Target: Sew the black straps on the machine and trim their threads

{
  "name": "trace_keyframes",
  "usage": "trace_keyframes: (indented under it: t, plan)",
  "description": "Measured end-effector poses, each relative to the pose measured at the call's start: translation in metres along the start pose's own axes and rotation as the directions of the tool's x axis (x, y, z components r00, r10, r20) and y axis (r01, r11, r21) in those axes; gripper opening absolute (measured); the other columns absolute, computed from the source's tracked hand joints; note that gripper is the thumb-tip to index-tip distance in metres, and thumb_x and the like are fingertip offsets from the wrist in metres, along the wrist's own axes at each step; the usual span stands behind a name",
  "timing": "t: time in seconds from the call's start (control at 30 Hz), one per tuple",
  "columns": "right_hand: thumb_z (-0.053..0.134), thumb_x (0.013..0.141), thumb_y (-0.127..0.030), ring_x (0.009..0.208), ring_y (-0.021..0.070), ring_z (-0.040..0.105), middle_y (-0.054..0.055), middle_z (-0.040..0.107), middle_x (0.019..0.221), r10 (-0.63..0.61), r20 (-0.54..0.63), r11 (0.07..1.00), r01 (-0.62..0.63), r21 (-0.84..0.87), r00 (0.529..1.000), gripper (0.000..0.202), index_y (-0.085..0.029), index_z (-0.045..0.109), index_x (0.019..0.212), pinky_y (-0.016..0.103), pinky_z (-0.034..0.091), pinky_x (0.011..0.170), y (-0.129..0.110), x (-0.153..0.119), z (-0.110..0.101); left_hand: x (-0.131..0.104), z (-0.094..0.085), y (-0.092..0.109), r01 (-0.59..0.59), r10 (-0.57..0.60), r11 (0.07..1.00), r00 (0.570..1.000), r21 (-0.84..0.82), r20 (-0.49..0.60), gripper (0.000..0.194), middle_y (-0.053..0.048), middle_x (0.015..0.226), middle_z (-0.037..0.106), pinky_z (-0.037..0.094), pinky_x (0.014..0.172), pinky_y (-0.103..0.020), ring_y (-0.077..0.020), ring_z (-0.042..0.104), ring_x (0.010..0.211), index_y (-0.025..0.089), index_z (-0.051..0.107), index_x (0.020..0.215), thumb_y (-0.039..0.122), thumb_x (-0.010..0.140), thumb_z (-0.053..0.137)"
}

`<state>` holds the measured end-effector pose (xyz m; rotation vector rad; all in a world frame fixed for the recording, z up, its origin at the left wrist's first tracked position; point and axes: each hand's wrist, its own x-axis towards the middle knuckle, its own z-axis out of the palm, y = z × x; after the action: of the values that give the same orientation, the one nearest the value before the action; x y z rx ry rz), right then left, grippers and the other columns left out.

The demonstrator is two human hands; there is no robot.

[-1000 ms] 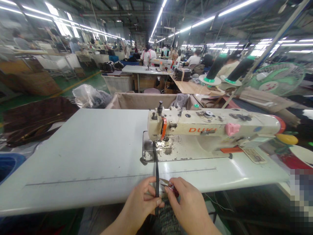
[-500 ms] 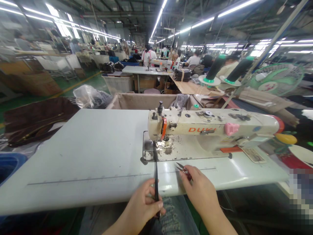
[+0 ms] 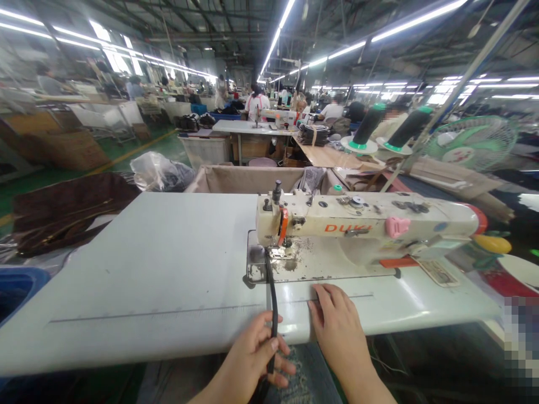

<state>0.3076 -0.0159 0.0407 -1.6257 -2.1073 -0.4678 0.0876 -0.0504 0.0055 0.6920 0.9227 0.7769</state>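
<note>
A narrow black strap [image 3: 273, 297] runs from under the presser foot of the sewing machine [image 3: 366, 224] down toward my lap. My left hand [image 3: 259, 350] pinches the strap between thumb and fingers at the table's front edge. My right hand [image 3: 339, 317] rests at the front edge of the white tabletop [image 3: 177, 264], to the strap's right. Its fingers are bent inward against the surface, and the palm side is hidden. No scissor blades show beyond its fingertips.
A blue bin [image 3: 25, 286] stands at the left, near a brown bag [image 3: 71, 210]. Behind the machine are a fabric-lined bin [image 3: 240, 177], black thread cones [image 3: 366, 128] and a green fan [image 3: 469, 143]. A person [image 3: 256, 101] sits farther back.
The small scissors that showed in my right hand are out of sight, and its fingers have curled onto the tabletop. The strap now bows slightly right, still in my left hand.
</note>
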Motion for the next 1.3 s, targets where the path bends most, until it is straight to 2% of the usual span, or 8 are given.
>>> trace_keyframes:
  t: [0.2, 0.5, 0.67, 0.8, 0.93, 1.07, 1.2, 1.3]
  plan:
    - [0.036, 0.114, -0.047, 0.094, 0.0359, 0.07, 0.019, 0.071, 0.107, 0.063, -0.045, 0.998, -0.064, -0.007, 0.997, 0.047, -0.01, 0.064, 0.126, 0.057, 0.068, 0.079, 0.015, -0.007, 0.011, -0.003, -0.009, 0.011, 0.012, -0.012, 1.0, 0.999, -0.004, 0.033, 0.07, -0.009, 0.104, 0.068, 0.06, 0.066, -0.032, -0.0264, 0.078, 0.087, 0.023, 0.058, 0.132, 0.067, 0.083, 0.083]
    - [0.04, 0.114, -0.048, 0.084, 0.0322, 0.075, 0.017, 0.075, 0.096, 0.054, -0.145, 0.997, -0.045, 0.064, 0.988, 0.046, -0.011, 0.065, 0.122, 0.049, 0.069, 0.074, 0.034, 0.001, 0.029, -0.005, -0.004, 0.009, 0.007, 0.0, 0.995, 0.997, -0.098, 0.074, 0.075, -0.007, 0.102, 0.068, 0.061, 0.067, -0.035, -0.0288, 0.08, 0.087, 0.025, 0.055, 0.137, 0.065, 0.083, 0.087]
    - [0.045, 0.114, -0.035, 0.093, 0.0333, 0.072, 0.017, 0.078, 0.103, -0.016, -0.043, 0.999, 0.018, 0.049, 0.999, 0.034, -0.012, 0.07, 0.115, 0.052, 0.067, 0.084, 0.035, 0.006, 0.026, -0.009, 0.005, 0.016, 0.012, -0.014, 0.986, 1.0, -0.169, -0.012, 0.073, -0.008, 0.101, 0.071, 0.061, 0.076, -0.038, -0.0274, 0.079, 0.09, 0.022, 0.059, 0.134, 0.068, 0.083, 0.086]
    - [0.045, 0.114, -0.033, 0.103, 0.0336, 0.069, 0.018, 0.076, 0.112, -0.008, -0.024, 0.997, 0.01, 0.082, 1.0, 0.034, -0.01, 0.067, 0.126, 0.053, 0.066, 0.091, 0.025, -0.001, 0.019, -0.01, 0.005, 0.021, 0.022, -0.034, 0.981, 0.998, -0.195, -0.054, 0.077, -0.009, 0.098, 0.073, 0.061, 0.084, -0.042, -0.0283, 0.079, 0.092, 0.018, 0.067, 0.125, 0.074, 0.076, 0.088]
    - [0.043, 0.114, -0.037, 0.094, 0.0336, 0.068, 0.019, 0.071, 0.105, 0.073, -0.086, 0.997, -0.073, 0.003, 0.994, 0.04, -0.007, 0.065, 0.128, 0.052, 0.066, 0.082, 0.021, -0.012, 0.012, -0.013, 0.006, 0.028, 0.037, -0.046, 0.977, 0.998, -0.209, -0.041, 0.076, -0.009, 0.1, 0.075, 0.061, 0.09, -0.043, -0.0278, 0.079, 0.096, 0.018, 0.071, 0.122, 0.071, 0.072, 0.093]
    - [0.038, 0.113, -0.024, 0.082, 0.0318, 0.068, 0.015, 0.07, 0.093, -0.031, -0.031, 0.992, 0.027, -0.121, 0.999, 0.033, -0.008, 0.066, 0.118, 0.048, 0.064, 0.073, 0.024, -0.016, 0.006, -0.014, 0.008, 0.032, 0.029, -0.045, 0.975, 0.997, -0.222, -0.066, 0.077, -0.009, 0.097, 0.076, 0.062, 0.09, -0.043, -0.0277, 0.079, 0.094, 0.017, 0.074, 0.121, 0.067, 0.067, 0.098]
    - [0.032, 0.116, -0.036, 0.081, 0.0277, 0.073, 0.01, 0.072, 0.091, 0.136, 0.081, 0.96, -0.151, 0.234, 0.987, 0.038, -0.018, 0.066, 0.113, 0.042, 0.062, 0.074, 0.016, -0.016, 0.002, -0.013, 0.008, 0.031, 0.044, -0.054, 0.974, 0.998, -0.222, -0.041, 0.073, -0.009, 0.096, 0.076, 0.062, 0.087, -0.04, -0.0262, 0.078, 0.094, 0.016, 0.075, 0.124, 0.06, 0.071, 0.098]
    - [0.031, 0.116, -0.05, 0.073, 0.0225, 0.072, 0.004, 0.071, 0.085, 0.298, 0.362, 0.692, -0.461, 0.555, 0.883, 0.041, -0.025, 0.064, 0.116, 0.035, 0.059, 0.07, 0.0, -0.02, -0.001, -0.012, 0.006, 0.031, 0.056, -0.066, 0.979, 0.997, -0.196, -0.045, 0.07, -0.008, 0.096, 0.075, 0.062, 0.083, -0.036, -0.0237, 0.077, 0.093, 0.016, 0.074, 0.125, 0.056, 0.073, 0.098]
